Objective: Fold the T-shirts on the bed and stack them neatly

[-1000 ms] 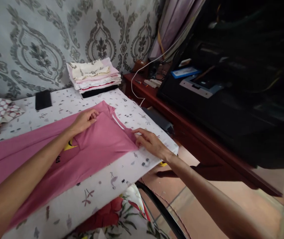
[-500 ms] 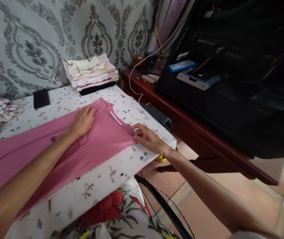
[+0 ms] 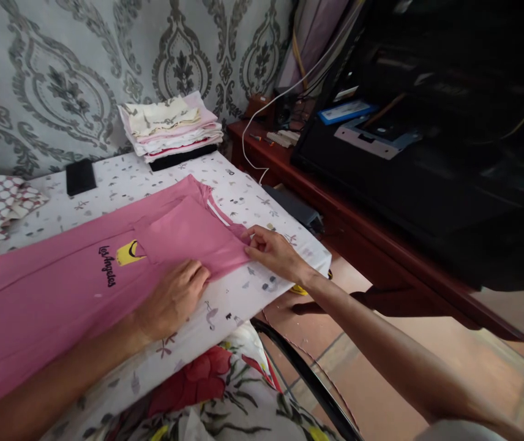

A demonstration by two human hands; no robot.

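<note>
The lower left end of the pink shirt [image 3: 119,297] is cut off by the picture's edge, and part of its near side is covered by the left hand [image 3: 174,300] and forearm. What lies beneath the left fingers is hidden; they are loosely curled, and whether fabric is gripped by them cannot be told. A bit of cloth at the neck end is pinched between the thumb and forefinger of the right hand [image 3: 271,251], its other fingers being tucked out of sight. The shirt is spread on the cloth-covered counter [image 3: 262,205], its long axis laid from lower left to upper right. The neckline [image 3: 218,211] is pointed right, toward the dark screen [image 3: 450,171], whose details are barely made out.
</note>
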